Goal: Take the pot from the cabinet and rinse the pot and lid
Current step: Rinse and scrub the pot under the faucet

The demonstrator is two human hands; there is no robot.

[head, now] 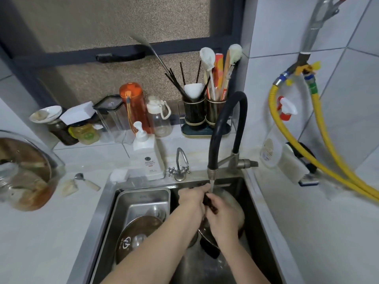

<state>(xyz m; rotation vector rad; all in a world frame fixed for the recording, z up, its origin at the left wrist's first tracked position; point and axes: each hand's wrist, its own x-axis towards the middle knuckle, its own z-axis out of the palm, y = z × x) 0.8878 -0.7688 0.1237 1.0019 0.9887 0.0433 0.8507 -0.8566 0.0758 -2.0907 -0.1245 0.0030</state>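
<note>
In the right half of the sink (254, 203), under the black hose tap (213, 152), I have the pot (239, 212) tipped on its side, its pale, wet outer wall bulging to the right of my hands and its dark rim and a dark handle showing below them. A thin stream of water falls from the nozzle onto the spot where my hands meet. My left hand (191, 198) lies over the far side of the pot, fingers curled on it. My right hand (222, 217) pinches a dark reddish-brown part, seemingly a handle, though blur hides exactly what it is. The glass lid (137, 236), with a metal rim and knob, leans in the left half of the sink against a steel tray (143, 196). A soap bottle (148, 158) stands on the bench behind the sink.
</note>
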